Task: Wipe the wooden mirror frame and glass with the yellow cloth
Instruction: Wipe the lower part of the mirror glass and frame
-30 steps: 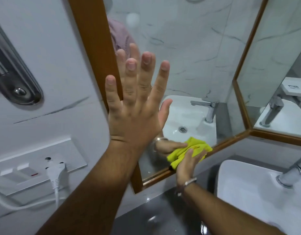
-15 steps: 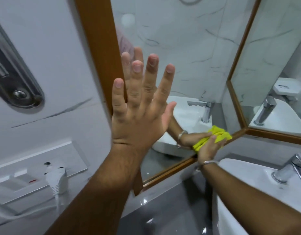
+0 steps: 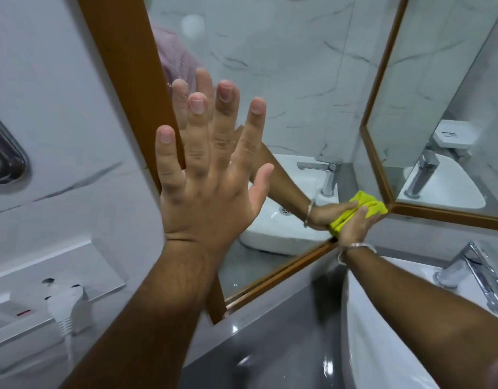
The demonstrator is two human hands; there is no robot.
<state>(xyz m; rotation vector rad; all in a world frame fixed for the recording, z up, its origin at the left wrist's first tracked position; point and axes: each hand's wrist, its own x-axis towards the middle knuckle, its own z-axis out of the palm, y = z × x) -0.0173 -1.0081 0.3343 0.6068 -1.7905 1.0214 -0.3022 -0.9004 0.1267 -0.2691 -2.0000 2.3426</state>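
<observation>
A mirror with a brown wooden frame [image 3: 124,80] hangs on the white marble wall; its glass [image 3: 284,80] reflects the room. My left hand [image 3: 211,175] lies flat with fingers spread against the glass beside the left frame rail. My right hand [image 3: 354,226] presses a crumpled yellow cloth [image 3: 368,209] against the bottom frame rail, close to the lower right corner of the mirror. Part of the cloth is hidden under my fingers. A second framed mirror [image 3: 444,94] meets the first at that corner.
A white sink [image 3: 382,332] with a chrome tap [image 3: 478,276] sits below on a grey counter [image 3: 270,346]. At the left, a white socket plate [image 3: 60,265] holds a white plug [image 3: 67,307]. A chrome fixture [image 3: 3,161] is on the wall at far left.
My right hand has slid the yellow cloth to the right along the bottom frame rail, from near the middle to the lower right corner. My left hand has stayed flat on the glass.
</observation>
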